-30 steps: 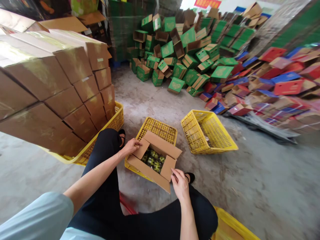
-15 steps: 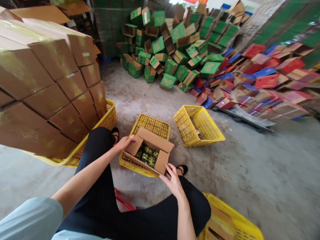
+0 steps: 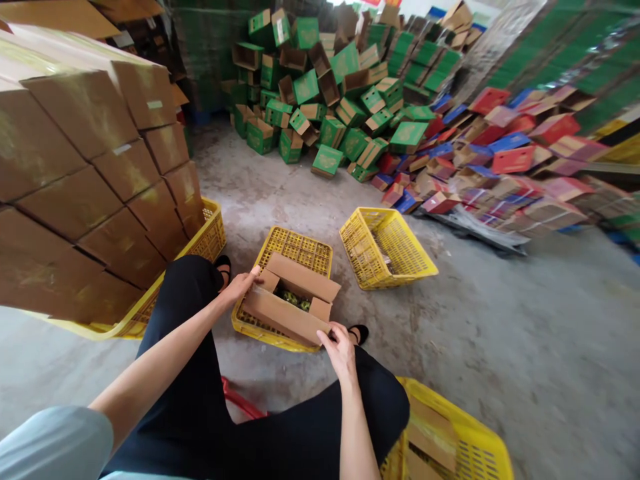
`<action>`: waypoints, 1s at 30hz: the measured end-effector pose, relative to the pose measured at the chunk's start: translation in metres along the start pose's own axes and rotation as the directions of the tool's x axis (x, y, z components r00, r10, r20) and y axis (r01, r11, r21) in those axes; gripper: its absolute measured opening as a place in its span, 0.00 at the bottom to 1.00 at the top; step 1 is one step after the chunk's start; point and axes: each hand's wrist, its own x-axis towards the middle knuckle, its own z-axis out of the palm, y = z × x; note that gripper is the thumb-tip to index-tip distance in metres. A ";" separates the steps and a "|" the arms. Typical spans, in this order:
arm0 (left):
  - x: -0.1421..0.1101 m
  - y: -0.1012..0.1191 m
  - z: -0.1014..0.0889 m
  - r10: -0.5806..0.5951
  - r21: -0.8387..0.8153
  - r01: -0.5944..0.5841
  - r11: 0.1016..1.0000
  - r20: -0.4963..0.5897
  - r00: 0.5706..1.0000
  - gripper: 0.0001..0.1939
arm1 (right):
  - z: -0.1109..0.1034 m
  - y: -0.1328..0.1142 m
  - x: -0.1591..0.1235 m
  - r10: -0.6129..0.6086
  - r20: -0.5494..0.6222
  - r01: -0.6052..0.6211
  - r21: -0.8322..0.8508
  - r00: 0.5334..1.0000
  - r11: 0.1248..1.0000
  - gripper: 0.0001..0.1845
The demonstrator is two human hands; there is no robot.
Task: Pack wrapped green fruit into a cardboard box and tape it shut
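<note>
Left fingers (image 3: 256,275), slightly parted, touch the left end of the cardboard box (image 3: 287,317); right fingers (image 3: 329,332), thumb apart, hold the near flap's right corner. Between them, the box rests on an upturned yellow crate (image 3: 270,339).

A warehouse or packing area: bare concrete floor (image 3: 450,347) beneath the grip, stacked taped cartons (image 3: 100,153) to its left, heaped green boxes (image 3: 320,100) and wrapped stacks (image 3: 545,60) beyond
</note>
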 end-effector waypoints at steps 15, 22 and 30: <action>0.003 -0.023 0.002 0.185 0.060 -0.186 0.981 0.036 0.982 0.28 | 0.007 0.009 -0.001 -0.008 -0.018 0.006 -0.114 1.000 0.993 0.30; 0.006 -0.031 0.008 0.213 0.143 -0.208 0.968 -0.022 0.977 0.24 | 0.010 0.009 0.001 0.014 -0.035 -0.017 -0.082 0.999 0.997 0.35; 0.008 -0.029 0.011 0.220 0.201 -0.200 0.959 -0.079 0.972 0.22 | 0.012 0.014 0.025 0.158 -0.105 -0.145 0.122 0.982 0.982 0.50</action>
